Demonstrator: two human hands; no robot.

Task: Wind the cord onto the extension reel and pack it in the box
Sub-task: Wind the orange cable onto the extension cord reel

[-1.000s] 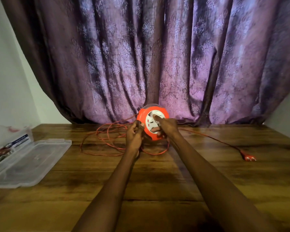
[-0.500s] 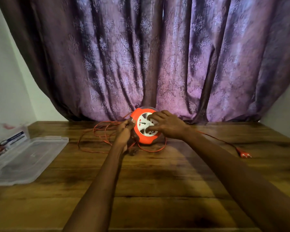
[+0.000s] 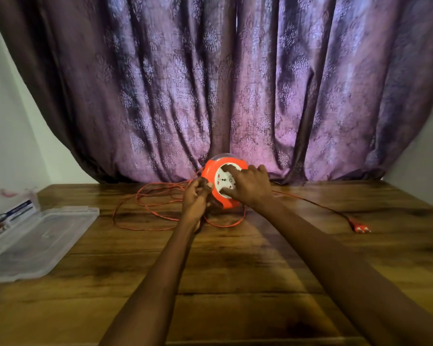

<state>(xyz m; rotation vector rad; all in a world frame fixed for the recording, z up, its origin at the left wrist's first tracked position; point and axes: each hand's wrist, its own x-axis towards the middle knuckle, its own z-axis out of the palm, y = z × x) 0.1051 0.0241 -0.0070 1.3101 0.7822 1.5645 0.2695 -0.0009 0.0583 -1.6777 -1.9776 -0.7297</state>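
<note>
An orange extension reel with a white socket face stands on edge at the back of the wooden table. My left hand grips its lower left rim. My right hand lies on the white face, fingers hooked into it. The thin orange cord lies in loose loops left of and in front of the reel. One strand runs right to the orange plug. A clear plastic box sits at the far left with its lid lying open on the table.
A purple patterned curtain hangs right behind the reel. White walls close in on both sides. The box holds a printed card.
My right hand has turned on the white face, moving from its left part over to the right and top. The loops on the table have shifted slightly. My left hand stays on the rim.
</note>
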